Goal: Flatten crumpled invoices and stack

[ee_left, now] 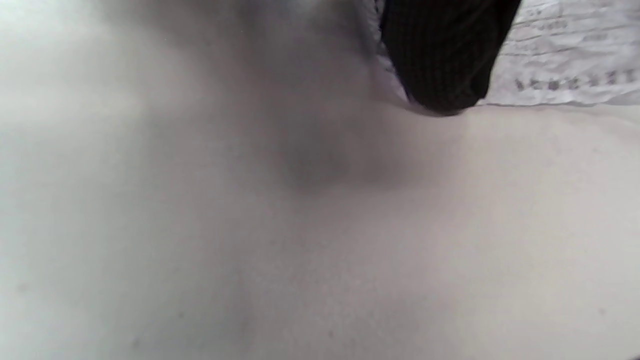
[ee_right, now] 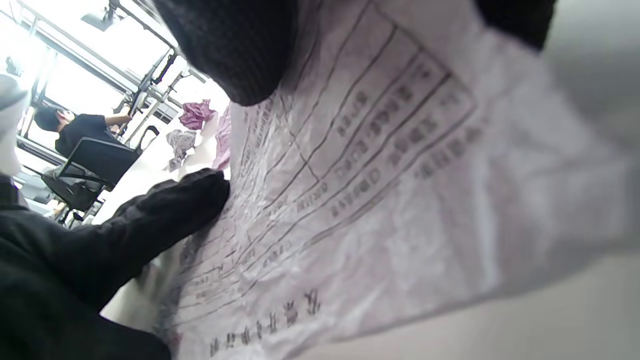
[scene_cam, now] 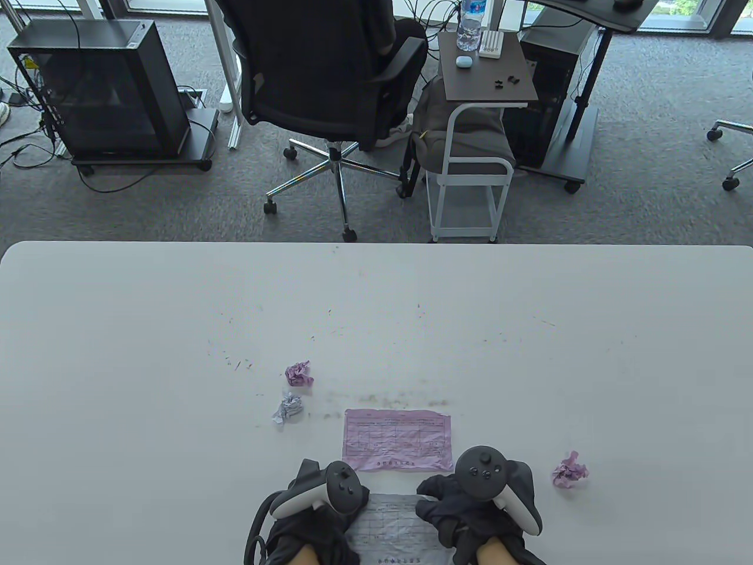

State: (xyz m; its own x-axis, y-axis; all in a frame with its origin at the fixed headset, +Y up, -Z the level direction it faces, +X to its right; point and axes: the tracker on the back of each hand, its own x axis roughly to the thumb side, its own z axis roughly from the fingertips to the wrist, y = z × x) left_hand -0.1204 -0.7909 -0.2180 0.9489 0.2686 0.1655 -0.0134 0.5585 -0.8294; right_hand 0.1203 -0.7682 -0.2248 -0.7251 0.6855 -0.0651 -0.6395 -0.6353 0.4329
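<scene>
The left hand lies flat at nine o'clock on the creased white printed invoice at the table's near edge; the right hand, fingers extended, presses its three o'clock side. Uneven outward strokes could tear or re-wrinkle the thin sheet, or nudge the flattened pink invoice at twelve o'clock.

A creased white paper invoice printed with a grey ruled table fills most of the frame. One black-gloved fingertip presses on its upper edge, and another gloved hand rests flat on its left side. Beyond the invoice lie a crumpled pink paper ball and a crumpled white paper ball.
</scene>
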